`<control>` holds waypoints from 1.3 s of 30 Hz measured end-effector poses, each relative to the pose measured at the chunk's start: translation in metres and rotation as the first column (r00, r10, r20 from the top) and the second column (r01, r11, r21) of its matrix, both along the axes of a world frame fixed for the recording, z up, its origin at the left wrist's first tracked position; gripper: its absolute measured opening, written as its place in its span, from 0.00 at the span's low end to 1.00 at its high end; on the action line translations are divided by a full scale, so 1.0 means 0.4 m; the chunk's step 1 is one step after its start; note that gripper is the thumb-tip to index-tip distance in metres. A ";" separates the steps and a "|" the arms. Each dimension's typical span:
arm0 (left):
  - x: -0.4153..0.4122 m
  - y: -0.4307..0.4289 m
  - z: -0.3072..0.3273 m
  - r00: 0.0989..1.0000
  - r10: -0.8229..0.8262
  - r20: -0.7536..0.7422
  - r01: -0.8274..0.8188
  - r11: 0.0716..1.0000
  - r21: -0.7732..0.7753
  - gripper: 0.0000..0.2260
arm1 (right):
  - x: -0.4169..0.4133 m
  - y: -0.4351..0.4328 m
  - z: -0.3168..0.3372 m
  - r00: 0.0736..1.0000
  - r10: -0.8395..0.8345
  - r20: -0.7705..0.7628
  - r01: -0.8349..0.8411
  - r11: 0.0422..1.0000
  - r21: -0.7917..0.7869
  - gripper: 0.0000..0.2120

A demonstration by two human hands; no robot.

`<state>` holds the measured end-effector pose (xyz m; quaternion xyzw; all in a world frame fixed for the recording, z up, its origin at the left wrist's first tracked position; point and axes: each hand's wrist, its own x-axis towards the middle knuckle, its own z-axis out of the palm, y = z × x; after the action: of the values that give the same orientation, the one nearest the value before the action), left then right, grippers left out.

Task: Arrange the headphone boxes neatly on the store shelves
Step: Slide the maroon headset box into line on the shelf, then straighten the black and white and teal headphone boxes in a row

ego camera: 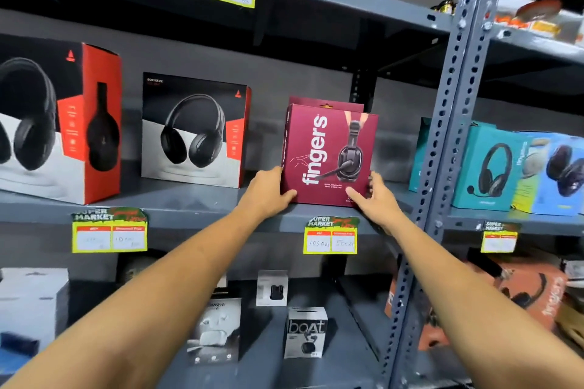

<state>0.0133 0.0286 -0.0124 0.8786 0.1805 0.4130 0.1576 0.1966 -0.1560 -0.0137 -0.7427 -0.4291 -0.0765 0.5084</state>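
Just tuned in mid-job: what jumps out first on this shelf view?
The maroon fingers box stands mid-shelf, with the left hand and right hand gripping its lower corners. To its left stand two black-and-red headphone boxes; teal and blue boxes sit beyond the upright post.

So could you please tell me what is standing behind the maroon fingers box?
Behind the maroon fingers box, held by the left hand and right hand, a second maroon box shows only its top edge; the rest is covered.

Fingers box (328, 155) on shelf (196, 204), right of Rockerz box (194, 133)
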 end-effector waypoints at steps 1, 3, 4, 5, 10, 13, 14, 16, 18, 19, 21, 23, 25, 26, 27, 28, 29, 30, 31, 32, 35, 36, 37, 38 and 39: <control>-0.008 -0.003 0.000 0.999 0.006 0.050 -0.005 1.000 -0.021 0.20 | -0.008 -0.002 0.000 1.000 -0.011 -0.013 0.012 0.999 0.046 0.28; -0.030 -0.007 0.000 0.983 0.019 0.181 -0.009 0.998 -0.056 0.20 | -0.024 -0.007 -0.003 0.999 -0.040 -0.021 0.042 0.991 0.128 0.26; -0.045 -0.008 -0.001 0.971 0.019 0.239 -0.006 0.999 -0.054 0.19 | -0.034 -0.009 -0.007 0.996 -0.092 0.016 0.088 0.983 0.164 0.24; -0.056 -0.007 -0.004 0.960 0.013 0.280 -0.004 0.999 -0.034 0.16 | -0.040 -0.017 -0.013 0.981 -0.173 0.084 0.153 0.967 0.203 0.22; -0.146 0.025 -0.017 0.934 0.062 0.352 -0.087 0.995 0.057 0.05 | -0.105 -0.023 -0.014 0.783 -0.341 0.520 0.297 0.940 0.168 0.14; -0.204 0.033 -0.014 0.883 0.112 0.456 -0.145 0.989 0.038 0.03 | -0.182 0.015 0.004 0.723 -0.276 0.633 0.285 0.954 0.090 0.15; -0.235 0.041 -0.009 0.865 0.124 0.486 -0.149 0.989 0.014 0.03 | -0.220 0.041 0.006 0.713 -0.242 0.658 0.260 0.963 0.073 0.15; -0.270 0.047 0.000 0.829 0.130 0.544 -0.146 0.989 -0.014 0.05 | -0.270 0.077 0.004 0.678 -0.198 0.708 0.253 0.967 0.029 0.14; -0.348 0.081 0.008 0.802 0.141 0.581 -0.157 0.987 -0.022 0.05 | -0.342 0.148 0.006 0.642 -0.136 0.755 0.216 0.976 -0.008 0.13; -0.383 0.098 0.012 0.790 0.148 0.595 -0.173 0.985 -0.015 0.05 | -0.375 0.178 0.007 0.644 -0.113 0.756 0.197 0.980 -0.021 0.13; -0.480 0.151 0.014 0.773 0.196 0.603 -0.241 0.971 -0.007 0.04 | -0.459 0.255 0.004 0.692 -0.059 0.720 0.109 0.994 -0.023 0.12; -0.583 0.213 0.015 0.724 0.274 0.633 -0.311 0.949 -0.056 0.03 | -0.548 0.331 -0.001 0.748 0.008 0.664 0.007 1.000 -0.019 0.13; -0.674 0.278 0.015 0.685 0.333 0.648 -0.341 0.933 -0.118 0.04 | -0.626 0.401 -0.005 0.800 0.061 0.597 -0.070 0.998 -0.009 0.17; -0.712 0.308 0.013 0.688 0.359 0.631 -0.354 0.925 -0.140 0.05 | -0.663 0.434 -0.007 0.825 0.083 0.559 -0.097 0.995 -0.005 0.20; -0.751 0.340 0.011 0.700 0.385 0.601 -0.372 0.916 -0.153 0.06 | -0.704 0.471 -0.007 0.855 0.106 0.507 -0.125 0.992 0.003 0.25; -0.786 0.372 0.007 0.715 0.414 0.563 -0.391 0.905 -0.168 0.08 | -0.747 0.507 -0.003 0.884 0.129 0.449 -0.152 0.988 0.016 0.29; -0.815 0.404 0.003 0.729 0.444 0.521 -0.407 0.893 -0.192 0.12 | -0.787 0.542 0.001 0.907 0.153 0.393 -0.181 0.983 0.034 0.33; -0.842 0.432 0.000 0.744 0.469 0.476 -0.415 0.883 -0.221 0.17 | -0.826 0.576 0.006 0.925 0.178 0.335 -0.211 0.975 0.064 0.36; -0.866 0.458 -0.001 0.763 0.475 0.438 -0.409 0.880 -0.241 0.22 | -0.862 0.610 0.015 0.941 0.204 0.269 -0.241 0.964 0.113 0.37; -0.875 0.472 -0.001 0.788 0.461 0.409 -0.392 0.887 -0.245 0.27 | -0.879 0.633 0.025 0.955 0.221 0.201 -0.256 0.951 0.174 0.36; -0.902 0.514 0.001 0.844 0.406 0.350 -0.352 0.913 -0.208 0.35 | -0.904 0.692 0.056 0.974 0.217 0.067 -0.227 0.938 0.264 0.34; -0.910 0.528 0.002 0.853 0.393 0.345 -0.339 0.918 -0.206 0.37 | -0.903 0.704 0.060 0.972 0.231 0.043 -0.235 0.942 0.240 0.33; -0.914 0.537 0.003 0.860 0.379 0.343 -0.327 0.924 -0.200 0.39 | -0.892 0.709 0.062 0.965 0.259 0.029 -0.259 0.941 0.217 0.30; -0.919 0.548 0.001 0.869 0.360 0.339 -0.317 0.932 -0.178 0.40 | -0.880 0.713 0.059 0.957 0.290 0.015 -0.287 0.935 0.209 0.26; -0.922 0.559 -0.004 0.880 0.338 0.333 -0.307 0.941 -0.144 0.41 | -0.863 0.716 0.051 0.948 0.319 -0.005 -0.311 0.925 0.217 0.23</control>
<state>-0.3553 0.2520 -0.0139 0.7401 0.3108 0.5760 0.1543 -0.1486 0.1303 0.0069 -0.6065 -0.5217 -0.0246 0.5994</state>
